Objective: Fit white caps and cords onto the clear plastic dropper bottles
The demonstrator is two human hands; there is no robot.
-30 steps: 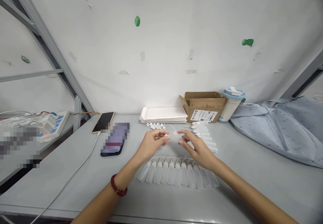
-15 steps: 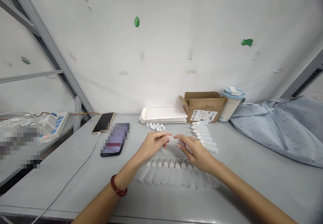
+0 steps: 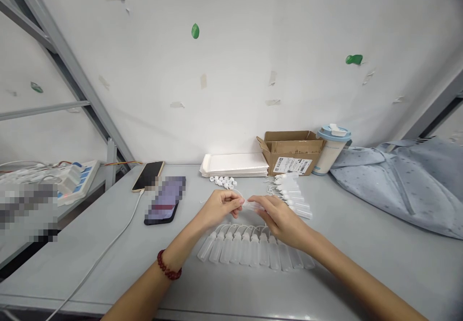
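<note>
My left hand [image 3: 221, 208] is closed in a pinch at the neck end of a small translucent plastic bottle [image 3: 252, 206], where a thin white loop [image 3: 238, 194] sticks up over the fingers. My right hand [image 3: 282, 219] grips the same bottle's body from the other side, fingertips close to the left ones. The fingers partly hide the bottle's top. Below the hands lies a fanned row of similar bottles [image 3: 245, 252] with white loops at their necks. Just beyond the fingers is a small pile of white caps [image 3: 224, 182].
More looped bottles [image 3: 294, 196] lie right of the hands. Behind stand a stack of white packets [image 3: 235, 165], an open cardboard box [image 3: 292, 152] and a tumbler [image 3: 330, 152]. Two phones, one black [image 3: 148, 175], one purple-screened [image 3: 168, 198], lie left; blue fabric [image 3: 394, 186] lies right.
My right fingertips have shifted slightly left along the bottle, and the left fingers cover more of its neck end. The things on the table stay where they were.
</note>
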